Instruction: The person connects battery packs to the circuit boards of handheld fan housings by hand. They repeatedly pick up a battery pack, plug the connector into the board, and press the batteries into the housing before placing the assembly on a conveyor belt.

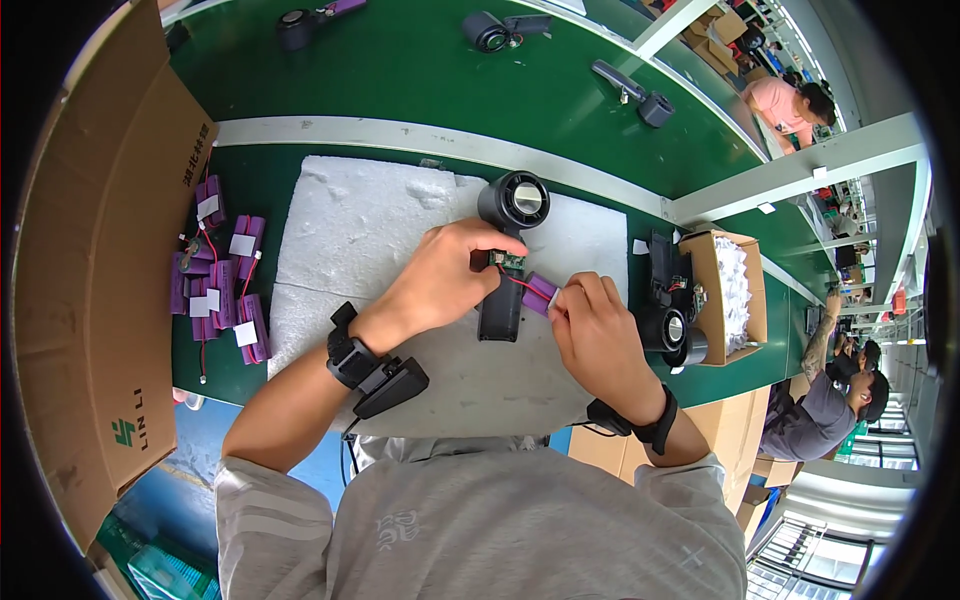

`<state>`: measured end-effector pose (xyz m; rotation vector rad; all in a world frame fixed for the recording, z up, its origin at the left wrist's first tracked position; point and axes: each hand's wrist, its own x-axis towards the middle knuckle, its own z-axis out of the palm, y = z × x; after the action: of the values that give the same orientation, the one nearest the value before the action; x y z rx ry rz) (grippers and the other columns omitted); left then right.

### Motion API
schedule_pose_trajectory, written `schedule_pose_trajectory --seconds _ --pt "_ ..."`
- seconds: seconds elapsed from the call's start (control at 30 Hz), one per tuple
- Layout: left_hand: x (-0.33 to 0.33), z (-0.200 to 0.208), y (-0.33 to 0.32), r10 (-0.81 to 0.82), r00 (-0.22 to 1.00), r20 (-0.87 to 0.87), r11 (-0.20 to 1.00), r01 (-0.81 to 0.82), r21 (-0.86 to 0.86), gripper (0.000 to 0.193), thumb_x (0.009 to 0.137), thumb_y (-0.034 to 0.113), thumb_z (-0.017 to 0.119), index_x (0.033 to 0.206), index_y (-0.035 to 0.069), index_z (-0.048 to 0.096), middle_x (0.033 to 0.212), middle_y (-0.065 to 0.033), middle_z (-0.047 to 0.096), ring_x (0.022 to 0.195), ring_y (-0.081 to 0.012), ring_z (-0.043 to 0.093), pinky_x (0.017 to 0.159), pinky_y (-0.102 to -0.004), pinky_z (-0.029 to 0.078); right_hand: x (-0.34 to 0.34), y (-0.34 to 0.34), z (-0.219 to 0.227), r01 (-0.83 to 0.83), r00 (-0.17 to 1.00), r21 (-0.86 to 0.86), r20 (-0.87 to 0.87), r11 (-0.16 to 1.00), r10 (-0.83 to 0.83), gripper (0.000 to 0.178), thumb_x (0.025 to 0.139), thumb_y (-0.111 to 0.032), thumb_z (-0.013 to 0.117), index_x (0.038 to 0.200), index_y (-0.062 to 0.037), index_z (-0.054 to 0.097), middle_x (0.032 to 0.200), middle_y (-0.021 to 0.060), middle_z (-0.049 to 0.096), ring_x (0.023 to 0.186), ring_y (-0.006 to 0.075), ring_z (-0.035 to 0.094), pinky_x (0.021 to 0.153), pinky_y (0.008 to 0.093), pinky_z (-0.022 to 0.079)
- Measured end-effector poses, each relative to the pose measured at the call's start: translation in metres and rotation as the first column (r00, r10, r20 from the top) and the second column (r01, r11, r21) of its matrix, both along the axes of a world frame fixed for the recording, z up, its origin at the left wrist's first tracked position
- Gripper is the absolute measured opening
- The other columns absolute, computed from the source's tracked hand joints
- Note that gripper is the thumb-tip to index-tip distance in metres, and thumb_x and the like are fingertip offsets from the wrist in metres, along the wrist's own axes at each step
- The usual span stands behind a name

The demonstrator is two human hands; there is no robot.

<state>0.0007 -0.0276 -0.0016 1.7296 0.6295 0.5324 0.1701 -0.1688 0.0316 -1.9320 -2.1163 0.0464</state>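
Note:
A black handheld fan [499,310] lies on a white foam pad [335,230], its round head [516,201] away from me and its handle opened up. Between head and handle a small green circuit board [507,261] is exposed. My left hand [440,275] is closed at that board, thumb and forefinger pinching around its left side; the fingertips partly hide what they grip. Just right of the handle, my right hand [600,325] holds a purple battery cell [539,294] by its near end. Red wire runs from the cell toward the board.
Several purple batteries [222,285] with white tabs lie at left beside a tall cardboard box [110,250]. More fan parts [665,325] and a carton of white pieces [748,300] stand at right. Beyond the white rail [440,135] lie other fans [487,32]. Co-workers [825,415] sit further right.

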Motion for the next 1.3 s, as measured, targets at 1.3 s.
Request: schedule_pose_trajectory --seconds 1.3 --pt "0.005 -0.008 0.003 -0.008 0.997 0.073 1.000 0.009 -0.005 0.036 0.073 -0.010 0.058 0.103 0.005 0.071 0.093 -0.0110 0.064 0.074 -0.0208 0.062 0.070 -0.0306 0.051 0.189 0.004 0.101 0.629 0.776 -0.073 0.019 0.774 -0.630 0.030 0.091 -0.024 0.065 0.107 0.0012 0.062 0.087 0.0100 0.067 0.076 0.0191 0.064 0.067 0.0323 0.050"
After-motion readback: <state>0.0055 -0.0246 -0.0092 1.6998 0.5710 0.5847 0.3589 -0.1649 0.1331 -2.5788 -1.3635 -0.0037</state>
